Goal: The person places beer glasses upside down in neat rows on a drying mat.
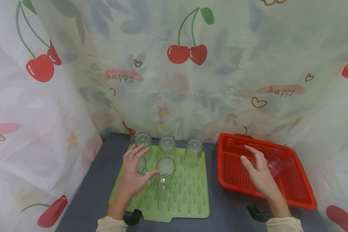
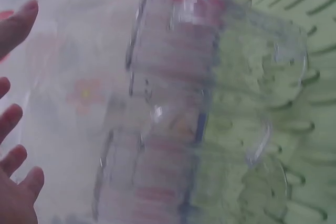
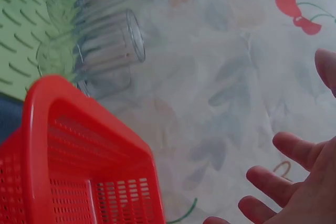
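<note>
Several clear glass mugs stand upside down on a light green ribbed drying mat (image 1: 188,196). Three form the back row: a left mug (image 1: 143,139), a middle mug (image 1: 168,145) and a right mug (image 1: 193,153). In front of them are a mug with its handle forward (image 1: 166,169) and another mug (image 1: 141,164), partly hidden by my left hand (image 1: 132,177). That hand hovers over the mat's left side, fingers spread, holding nothing. My right hand (image 1: 260,172) is above the red plastic basket (image 1: 226,185), fingers extended and apart. A clear glass (image 1: 279,161) lies tilted inside the basket's right part.
The mat and basket sit on a dark grey table (image 1: 90,193). A cherry-printed curtain (image 1: 174,90) rises behind the table and along both sides. Black straps with mounts (image 1: 133,217) are at my wrists, below the light sleeves (image 1: 111,224).
</note>
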### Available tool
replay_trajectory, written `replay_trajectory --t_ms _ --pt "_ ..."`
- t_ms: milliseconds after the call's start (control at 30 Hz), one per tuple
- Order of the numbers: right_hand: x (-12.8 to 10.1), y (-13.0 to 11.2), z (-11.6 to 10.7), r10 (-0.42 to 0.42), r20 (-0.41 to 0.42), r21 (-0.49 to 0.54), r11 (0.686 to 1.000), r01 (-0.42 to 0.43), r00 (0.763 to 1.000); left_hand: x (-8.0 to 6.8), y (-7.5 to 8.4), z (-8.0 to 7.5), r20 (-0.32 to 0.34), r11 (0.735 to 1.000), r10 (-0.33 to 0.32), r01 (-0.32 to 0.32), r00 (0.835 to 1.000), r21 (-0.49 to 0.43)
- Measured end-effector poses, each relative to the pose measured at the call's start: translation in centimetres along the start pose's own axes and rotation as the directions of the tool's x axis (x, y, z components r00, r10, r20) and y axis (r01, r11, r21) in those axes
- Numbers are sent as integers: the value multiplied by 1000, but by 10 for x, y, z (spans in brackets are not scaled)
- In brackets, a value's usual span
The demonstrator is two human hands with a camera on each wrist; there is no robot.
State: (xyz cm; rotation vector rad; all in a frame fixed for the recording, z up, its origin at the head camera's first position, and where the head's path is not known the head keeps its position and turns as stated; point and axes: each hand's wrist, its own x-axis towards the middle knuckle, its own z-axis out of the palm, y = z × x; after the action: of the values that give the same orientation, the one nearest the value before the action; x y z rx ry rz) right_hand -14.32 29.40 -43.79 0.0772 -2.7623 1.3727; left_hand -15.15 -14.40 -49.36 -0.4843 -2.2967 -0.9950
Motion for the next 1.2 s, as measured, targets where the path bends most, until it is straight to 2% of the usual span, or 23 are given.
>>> replay_trajectory --t_ms 167,333,567,833,933,1100,1200 --pt "-1 2 -9 -18 -12 -64 998 17 1000 -8 -13 -11 20 997 -72 72 997 5" --pt "0 7 -18 -18 -21 -133 991 15 1000 -16 -27 -18 58 987 -159 160 986 -22" --pt "4 17 -36 -5 -45 -197 980 -4 999 -30 -46 -23 133 948 -310 317 942 -38" --pt "12 35 -51 -13 -77 -246 969 -6 997 -50 -73 -21 146 922 -380 386 914 -15" --pt "14 40 -54 10 -81 -263 964 -31 997 -55 -80 -19 177 907 -415 421 892 6" --pt "19 48 -60 33 -87 -291 955 -57 996 -64 -92 -14 245 863 -496 503 833 39" --pt "23 53 -65 38 -96 -295 953 -65 995 -70 -98 -11 268 846 -523 530 809 50"
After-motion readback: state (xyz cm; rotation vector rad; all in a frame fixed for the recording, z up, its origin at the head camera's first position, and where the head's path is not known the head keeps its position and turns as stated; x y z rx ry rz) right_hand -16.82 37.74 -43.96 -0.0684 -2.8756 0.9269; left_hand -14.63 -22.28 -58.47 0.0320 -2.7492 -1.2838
